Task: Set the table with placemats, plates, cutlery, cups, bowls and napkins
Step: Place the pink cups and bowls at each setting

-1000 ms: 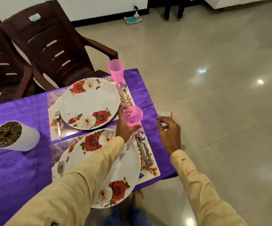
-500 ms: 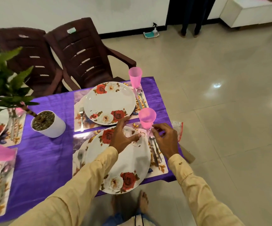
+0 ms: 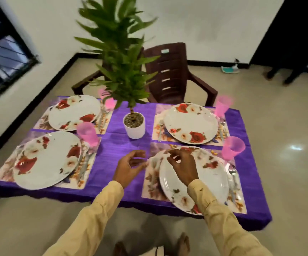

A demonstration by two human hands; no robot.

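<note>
Head camera, looking down on a bench (image 3: pixel 112 143) draped in purple cloth, four places laid, one toward each corner.

Toward the near right corner: the near right plate (image 3: pixel 212 182), white with red roses, on the near right placemat (image 3: pixel 151 182). Just beyond it by the right edge, the near right cup (image 3: pixel 232 149), pink and upright. Between plate and right edge, a spoon (image 3: pixel 232 171) lying on the mat.

Toward the far right corner: the far right plate (image 3: pixel 190 124), the far right cup (image 3: pixel 222 106) at its right, a fork (image 3: pixel 160 130) at its left.

Toward the near left corner: the near left plate (image 3: pixel 46 159) with the near left cup (image 3: pixel 87 133) just beyond it.

Toward the far left corner: the far left plate (image 3: pixel 75 111) and the far left cup (image 3: pixel 108 101), blurred and partly behind leaves.

In the middle, nearer the far edge: a white pot (image 3: pixel 134 126) bearing a tall green plant (image 3: pixel 120 52).

Above bare cloth, just left of the near right placemat: the left hand (image 3: pixel 131 167), grip slack, fingers loosely curled and apart, nothing in it.

Over the far left part of the near right plate: the right hand (image 3: pixel 183 167), grip likewise loose, fingers bent downward, empty. Touching the plate or not: impossible to tell.

Beyond the far edge, a dark brown chair (image 3: pixel 169 74).
</note>
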